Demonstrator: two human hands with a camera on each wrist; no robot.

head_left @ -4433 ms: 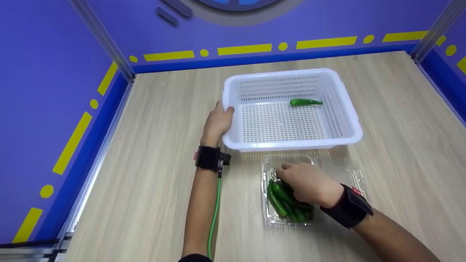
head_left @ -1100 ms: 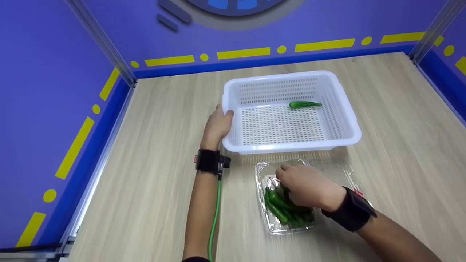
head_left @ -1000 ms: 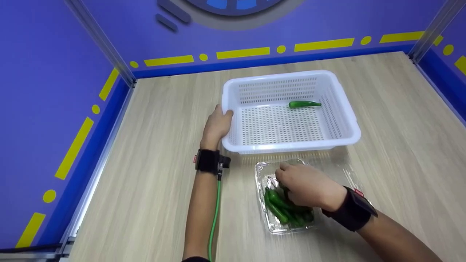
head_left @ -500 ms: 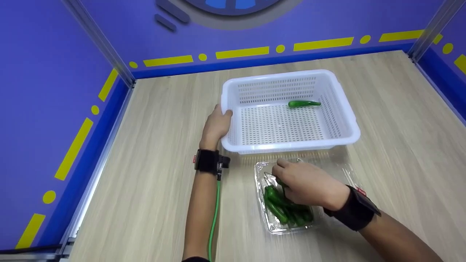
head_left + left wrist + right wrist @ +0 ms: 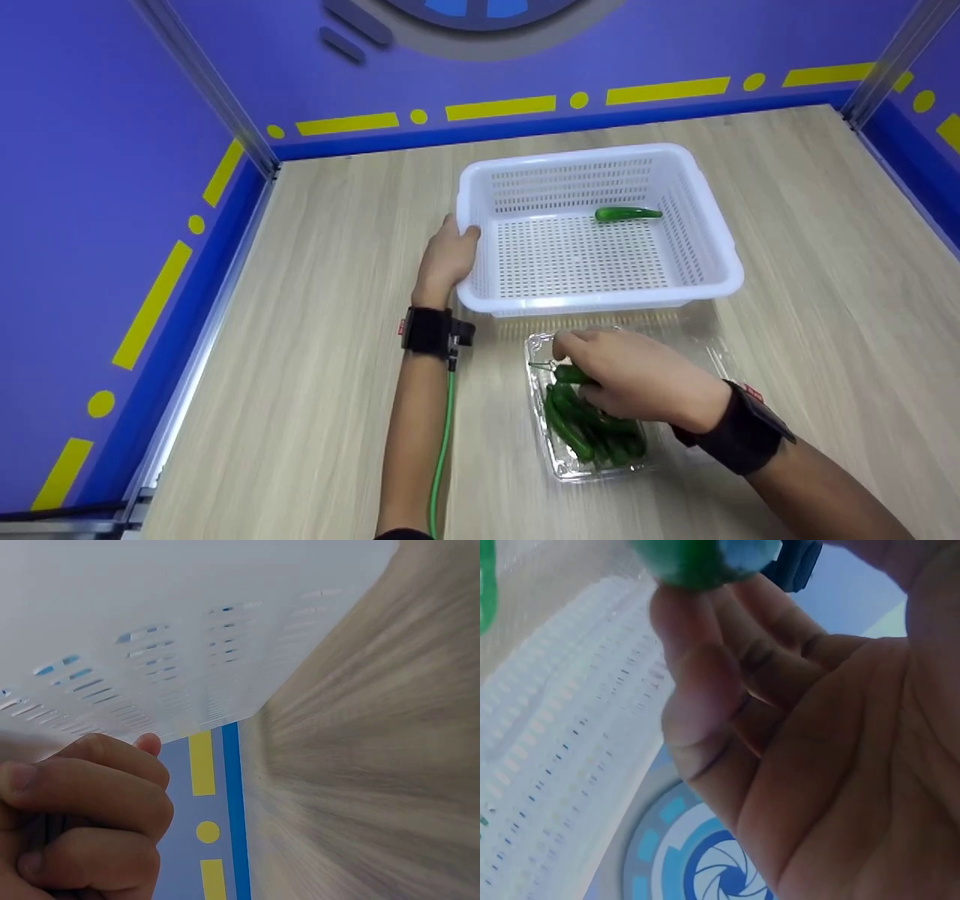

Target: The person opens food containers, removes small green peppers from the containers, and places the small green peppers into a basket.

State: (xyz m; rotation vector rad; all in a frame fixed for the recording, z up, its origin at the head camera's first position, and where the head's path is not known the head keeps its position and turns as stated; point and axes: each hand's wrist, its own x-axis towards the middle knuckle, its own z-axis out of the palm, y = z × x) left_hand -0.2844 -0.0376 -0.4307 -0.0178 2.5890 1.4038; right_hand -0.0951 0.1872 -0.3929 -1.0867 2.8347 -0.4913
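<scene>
My left hand [image 5: 448, 255] grips the left rim of a white perforated basket [image 5: 600, 301], thumb over the edge; in the left wrist view its fingers [image 5: 105, 795] curl beside the basket's outer wall. One green chili pepper [image 5: 628, 214] lies on the basket floor, toward the back right. In front of the basket stands a clear plastic clamshell box [image 5: 534, 352] with several green peppers [image 5: 574, 431] piled in it. My right hand [image 5: 637, 375], over that box, pinches a chili pepper [image 5: 571, 374] whose thin stem points left. Its far end is hidden by the hand.
The box's clear lid [image 5: 716, 352] lies folded out to the right, partly under my right hand and wrist. A green cable [image 5: 444, 442] runs along my left forearm. Blue-purple walls [image 5: 480, 82] bound the wooden table [image 5: 330, 315] at the back and sides.
My right hand has lifted a pepper from the pile and shifted slightly left; the pepper now shows at its fingertips. Since the earliest frame the box has slid slightly left. The left hand keeps its grip.
</scene>
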